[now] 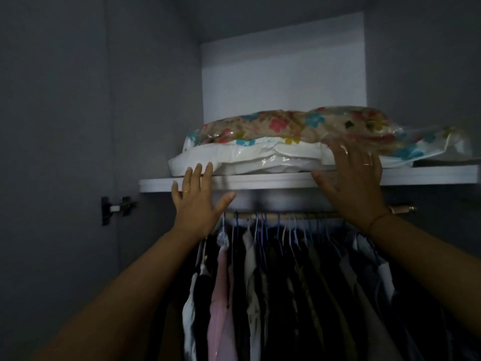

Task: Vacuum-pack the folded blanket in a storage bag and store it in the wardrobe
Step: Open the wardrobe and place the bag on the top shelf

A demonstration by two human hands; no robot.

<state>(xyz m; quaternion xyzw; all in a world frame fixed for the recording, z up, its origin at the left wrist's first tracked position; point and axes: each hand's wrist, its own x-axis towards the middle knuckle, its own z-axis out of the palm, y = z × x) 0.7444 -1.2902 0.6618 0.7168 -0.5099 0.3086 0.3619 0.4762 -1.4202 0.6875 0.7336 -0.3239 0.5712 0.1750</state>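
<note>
Wardrobe shelf (286, 181) with floral blanket (286, 126) in storage bag (437, 149); left hand (200, 201) and right hand (356, 175) spread.

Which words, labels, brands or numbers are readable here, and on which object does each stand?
None can be read.
The storage bag on the shelf shows only a flower print, no letters.
The hanging clothes and the door hinge carry no visible text; the picture is dark.
</note>
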